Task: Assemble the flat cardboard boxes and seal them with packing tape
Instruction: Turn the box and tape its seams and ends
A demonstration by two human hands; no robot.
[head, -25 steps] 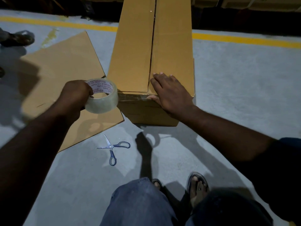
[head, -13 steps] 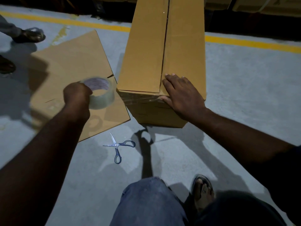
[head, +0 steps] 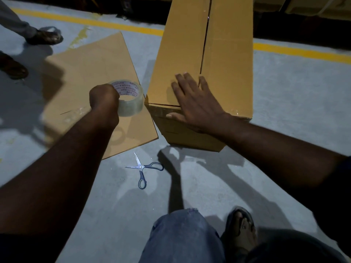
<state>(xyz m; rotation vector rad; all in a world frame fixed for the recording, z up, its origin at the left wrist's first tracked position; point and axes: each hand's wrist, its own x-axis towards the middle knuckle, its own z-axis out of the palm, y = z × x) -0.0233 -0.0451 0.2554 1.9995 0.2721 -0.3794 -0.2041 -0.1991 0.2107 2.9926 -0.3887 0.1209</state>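
Grey concrete floor point(head: 288, 95) with yellow line point(head: 303, 51); left hand point(head: 103, 97) grips tape roll point(head: 132, 104), right hand point(head: 197, 104) flat on box point(head: 229, 59).

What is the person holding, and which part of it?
The left hand grips the tape roll by its left side. The right hand holds nothing; it lies flat on the box.

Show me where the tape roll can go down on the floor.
Bare floor lies right of the box, below the yellow line, and between scissors and knee. Crowded left of the box: flat cardboard, the left hand, tape roll.
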